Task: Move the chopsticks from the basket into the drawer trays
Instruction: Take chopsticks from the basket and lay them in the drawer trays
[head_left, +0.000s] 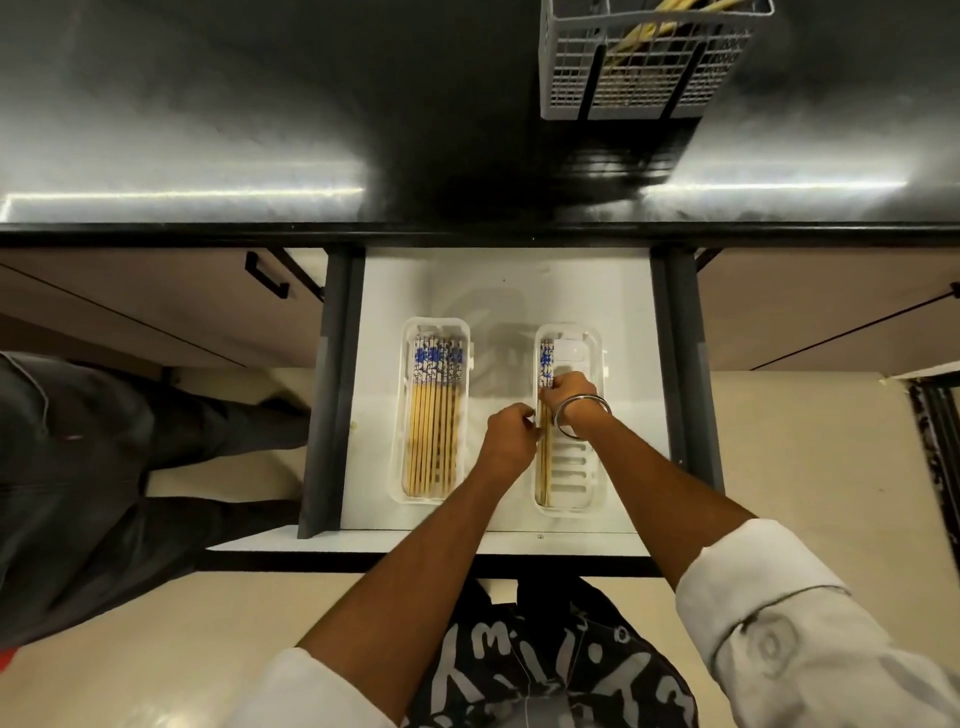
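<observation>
An open white drawer (519, 280) holds two white trays. The left tray (410, 332) is filled with several bamboo chopsticks (434, 436) with blue-and-white tops. The right tray (589, 483) holds a few chopsticks (544, 467) along its left side. My left hand (506, 436) pinches these chopsticks near their middle. My right hand (569, 389), with a metal bangle on the wrist, grips them just below the patterned tops. A white wire basket (644, 78) stands on the dark counter at the back right, with more chopsticks (639, 34) in it.
The black counter edge (467, 234) runs above the drawer. Dark drawer rails flank it on both sides. Another person's dark-trousered legs (104, 441) stand at the left on the cream floor. A black cabinet handle (267, 275) is at the upper left.
</observation>
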